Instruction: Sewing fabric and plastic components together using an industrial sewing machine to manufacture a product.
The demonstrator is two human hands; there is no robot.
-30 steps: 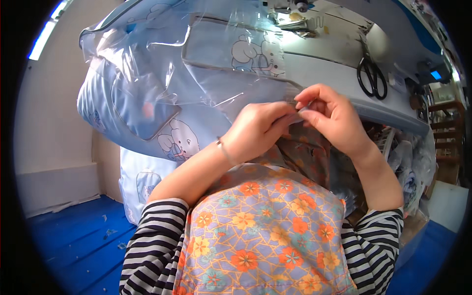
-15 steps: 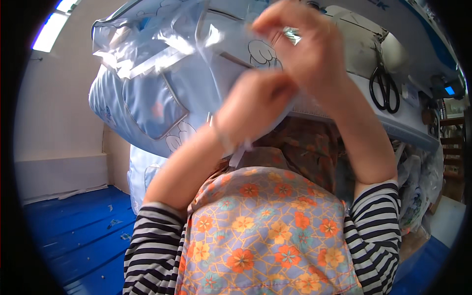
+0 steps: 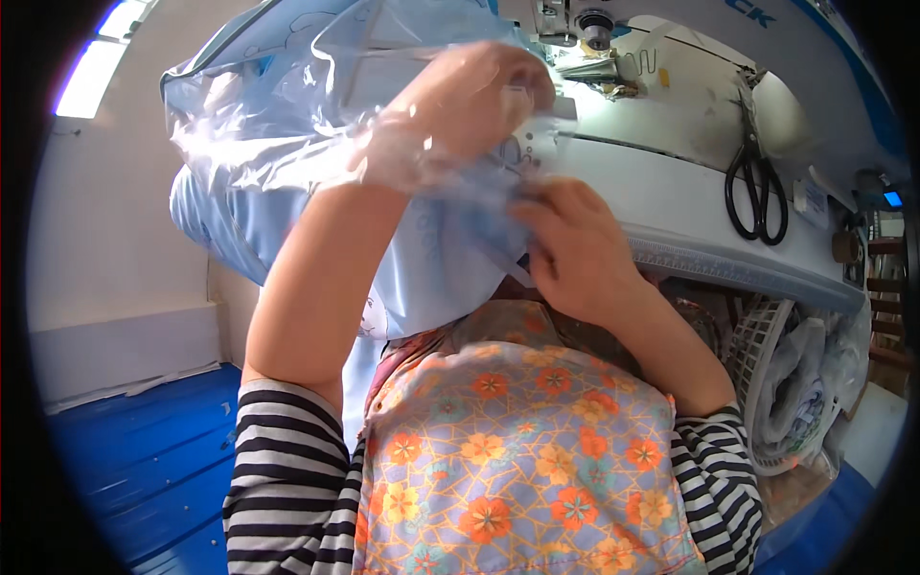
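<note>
The clear plastic bag (image 3: 287,125) sits high at the left of the scene, lifted off the worktop (image 3: 671,206) and pulled around a pale blue padded cushion (image 3: 436,264) with small printed figures. The film is thin, glossy and heavily crinkled, catching bright glare, and the blue fabric shows through it. The left hand (image 3: 470,101) is pushed up inside the bag, its fingers curled and wrapped in the film; whether it grips the cushion or only presses against it I cannot tell. The right hand (image 3: 575,254) is closed in a pinch on the bag's lower edge, just beside the near rim of the worktop.

The likeliest trouble, as I judge it, is the thin film tearing where the left hand stretches it, or the pinched edge slipping free so the cushion slides out downward. The bag could also snag on the sewing machine (image 3: 594,29) at the far side. Black scissors (image 3: 755,182) lie on the worktop at the right, well apart from both hands, and a white mesh basket (image 3: 767,335) hangs below.
</note>
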